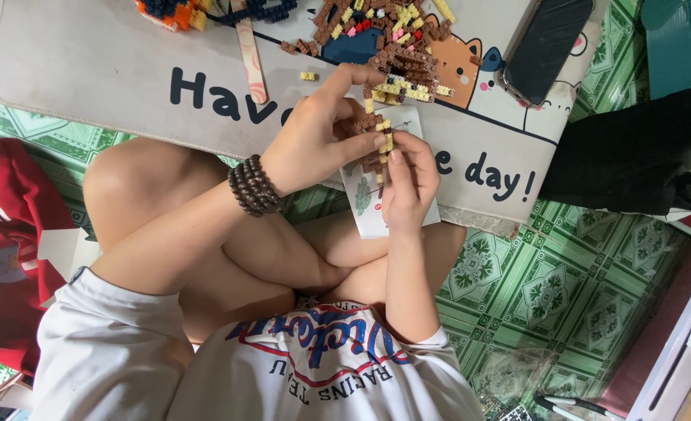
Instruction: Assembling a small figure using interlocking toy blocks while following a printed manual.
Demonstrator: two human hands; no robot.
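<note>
- Floor (564,288): green patterned covering.
- Pale mat (96,70) lies on it.
- On mat: loose small bricks (377,31), dark phone (547,43) far right, printed sheet (365,199) at near edge.

Both hands' fingers (380,140) pinch brown/yellow brick model (375,144) over mat (88,62), w/ phone (547,43) nearby.

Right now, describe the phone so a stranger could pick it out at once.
Start at the pale desk mat lying on the green patterned floor. At its top right corner lies the phone, dark screen up. It is the only flat black slab there; its neighbours are small loose bricks.
</note>
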